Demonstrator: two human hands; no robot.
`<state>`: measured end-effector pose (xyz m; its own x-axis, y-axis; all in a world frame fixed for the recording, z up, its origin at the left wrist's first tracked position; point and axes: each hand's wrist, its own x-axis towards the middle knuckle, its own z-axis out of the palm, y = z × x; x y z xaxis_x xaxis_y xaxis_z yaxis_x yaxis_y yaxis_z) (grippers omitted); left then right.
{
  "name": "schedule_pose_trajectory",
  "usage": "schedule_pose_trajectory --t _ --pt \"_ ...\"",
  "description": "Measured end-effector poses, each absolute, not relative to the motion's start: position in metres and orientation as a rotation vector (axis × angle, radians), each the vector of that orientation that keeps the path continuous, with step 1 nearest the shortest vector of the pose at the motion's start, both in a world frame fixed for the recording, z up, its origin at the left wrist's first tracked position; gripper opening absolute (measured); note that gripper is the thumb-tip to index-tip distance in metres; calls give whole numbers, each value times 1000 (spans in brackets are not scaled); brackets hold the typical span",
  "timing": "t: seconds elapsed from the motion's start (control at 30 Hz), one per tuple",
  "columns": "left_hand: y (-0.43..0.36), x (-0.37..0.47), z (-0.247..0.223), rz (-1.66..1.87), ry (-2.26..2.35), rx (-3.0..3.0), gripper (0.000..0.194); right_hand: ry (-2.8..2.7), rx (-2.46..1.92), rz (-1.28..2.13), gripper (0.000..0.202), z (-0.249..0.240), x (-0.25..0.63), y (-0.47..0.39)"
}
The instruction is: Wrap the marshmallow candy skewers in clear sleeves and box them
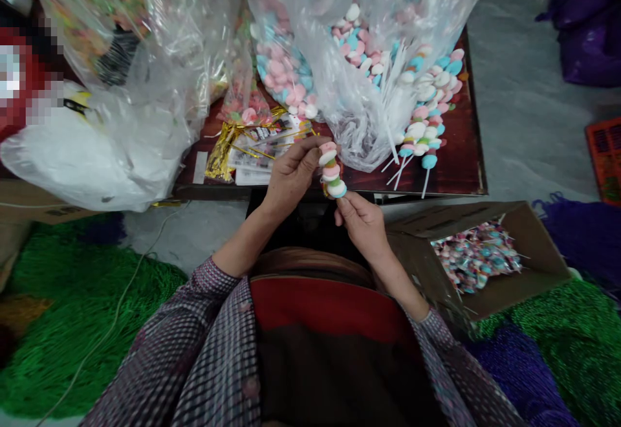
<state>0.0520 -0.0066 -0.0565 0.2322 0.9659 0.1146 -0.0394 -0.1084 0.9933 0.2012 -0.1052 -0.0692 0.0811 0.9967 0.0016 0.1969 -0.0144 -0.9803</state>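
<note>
A candy skewer (332, 171) of stacked pink, white and green pieces is held between my hands, just in front of the table edge. My left hand (297, 171) pinches its upper end with thumb and finger. At its lower end, the fingers of my right hand (361, 220) are closed; the stick itself is hidden there. Gold twist ties (220, 155) and printed clear wrappers (252, 158) lie on the table to the left of the skewer. On the right, several finished-looking candy skewers (422, 132) lie piled with their white sticks toward me.
Plastic bags of candy (284, 68) stand along the back of the dark red table (456, 178). A white plastic bag (97, 149) covers its left side. Below right, an open cardboard box (538, 259) holds wrapped candies. Green strands (97, 310) cover the floor at left.
</note>
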Motion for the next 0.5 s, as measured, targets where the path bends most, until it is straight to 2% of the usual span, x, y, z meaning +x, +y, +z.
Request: schedule_pose_trajectory --t 0.13,0.23,0.37,0.5 --pt "-6 53 -54 1114 975 1302 54 -1239 -1352 1096 35 -69 202 -102" --pt "-5 53 -46 1118 1009 1386 60 -1157 -1252 1261 37 -69 204 -99" --pt "-3 55 -38 1092 946 1461 52 -1059 -1129 1492 41 -72 207 -97" --pt "-2 63 -41 1066 913 1357 42 -1036 -1097 1552 43 -75 211 -94"
